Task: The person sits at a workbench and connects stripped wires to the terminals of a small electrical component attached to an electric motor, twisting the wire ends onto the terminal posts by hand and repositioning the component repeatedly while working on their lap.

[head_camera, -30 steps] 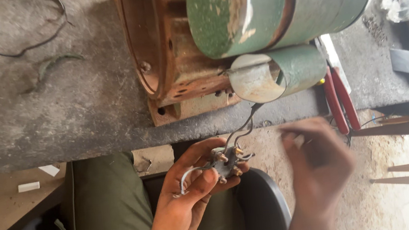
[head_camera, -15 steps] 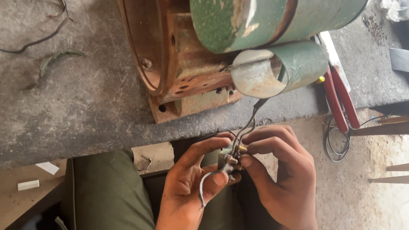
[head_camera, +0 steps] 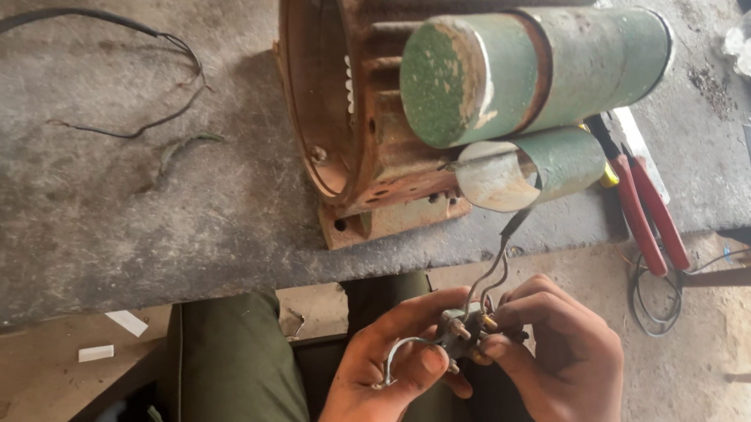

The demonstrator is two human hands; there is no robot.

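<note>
Metal-terminalled wired component (head_camera: 461, 331) — small, light, stiff — pinched between left hand (head_camera: 383, 380) and right hand (head_camera: 550, 359) grip; leads above flex.

Soft, even daylight fills the view, brightest toward the lower right where the ground washes out pale, and it lays only faint, diffuse shadows under the rusty motor housing (head_camera: 356, 103) and along the front edge of the bench (head_camera: 120, 226). The bench top and the green cylinder (head_camera: 527, 72) read sharp, with a mild sheen on the cylinder's curved side and no hard glare. The left hand (head_camera: 384, 394) and right hand (head_camera: 555, 359) look slightly soft, and the far right edge is hazy.
</note>
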